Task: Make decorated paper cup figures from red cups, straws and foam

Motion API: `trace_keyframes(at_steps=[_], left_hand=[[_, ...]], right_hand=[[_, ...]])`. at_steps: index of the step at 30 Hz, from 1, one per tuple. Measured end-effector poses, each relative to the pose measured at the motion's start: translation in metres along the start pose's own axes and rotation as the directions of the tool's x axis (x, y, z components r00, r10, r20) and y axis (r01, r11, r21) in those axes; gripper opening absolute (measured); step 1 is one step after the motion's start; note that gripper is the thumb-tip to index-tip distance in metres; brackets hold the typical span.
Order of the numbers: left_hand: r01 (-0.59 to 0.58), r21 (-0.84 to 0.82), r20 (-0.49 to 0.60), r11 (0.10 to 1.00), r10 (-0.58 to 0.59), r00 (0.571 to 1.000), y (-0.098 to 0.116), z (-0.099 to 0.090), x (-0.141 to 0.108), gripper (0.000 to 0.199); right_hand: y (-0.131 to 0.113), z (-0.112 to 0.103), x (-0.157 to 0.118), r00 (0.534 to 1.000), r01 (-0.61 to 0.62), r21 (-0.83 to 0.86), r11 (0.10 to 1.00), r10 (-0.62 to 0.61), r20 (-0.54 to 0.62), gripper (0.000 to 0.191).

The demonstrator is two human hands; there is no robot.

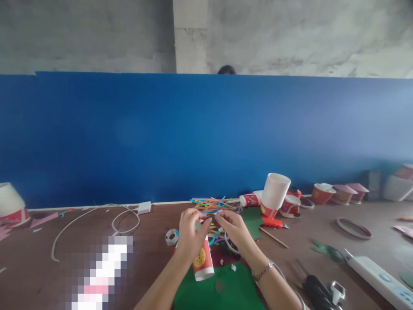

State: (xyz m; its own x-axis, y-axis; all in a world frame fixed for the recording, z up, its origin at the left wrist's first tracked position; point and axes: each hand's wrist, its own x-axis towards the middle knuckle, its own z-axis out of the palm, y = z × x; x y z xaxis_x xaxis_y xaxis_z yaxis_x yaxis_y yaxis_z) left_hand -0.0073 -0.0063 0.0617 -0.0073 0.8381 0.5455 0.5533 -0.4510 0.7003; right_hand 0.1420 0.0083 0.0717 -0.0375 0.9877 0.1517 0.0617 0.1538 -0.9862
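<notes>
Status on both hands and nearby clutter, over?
Left hand and right hand pinching small dark piece. Red cup near left hand. Coloured strips scattered behind.

Soft light pales the blue partition [206, 137] toward its right end, where cups [396, 188] blur. Below its left half, coarse pixels break up a bright patch [105, 266].

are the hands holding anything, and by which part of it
The left hand and right hand seem to pinch a small dark piece by its opposite sides; its exact shape and material are too unclear to tell.
</notes>
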Motion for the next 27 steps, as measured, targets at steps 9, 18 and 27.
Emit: trace_keyframes(at_steps=[9,18,27], left_hand=[[0.09,-0.197,0.08,0.976,-0.075,0.994,0.001,0.001,0.004,0.016],[0.096,0.515,0.194,0.852,-0.225,0.955,-0.019,-0.004,0.001,0.052],[0.11,0.581,0.348,0.806,-0.369,0.862,-0.01,-0.004,-0.004,0.071]], right_hand=[[0.003,0.001,-0.003,0.967,-0.222,0.326,0.919,0.164,0.195,0.036],[0.045,-0.028,0.022,0.992,-0.094,-0.343,0.934,0.117,0.047,0.019],[0.06,-0.043,0.03,0.999,-0.047,-0.502,0.864,0.048,-0.009,0.006]])
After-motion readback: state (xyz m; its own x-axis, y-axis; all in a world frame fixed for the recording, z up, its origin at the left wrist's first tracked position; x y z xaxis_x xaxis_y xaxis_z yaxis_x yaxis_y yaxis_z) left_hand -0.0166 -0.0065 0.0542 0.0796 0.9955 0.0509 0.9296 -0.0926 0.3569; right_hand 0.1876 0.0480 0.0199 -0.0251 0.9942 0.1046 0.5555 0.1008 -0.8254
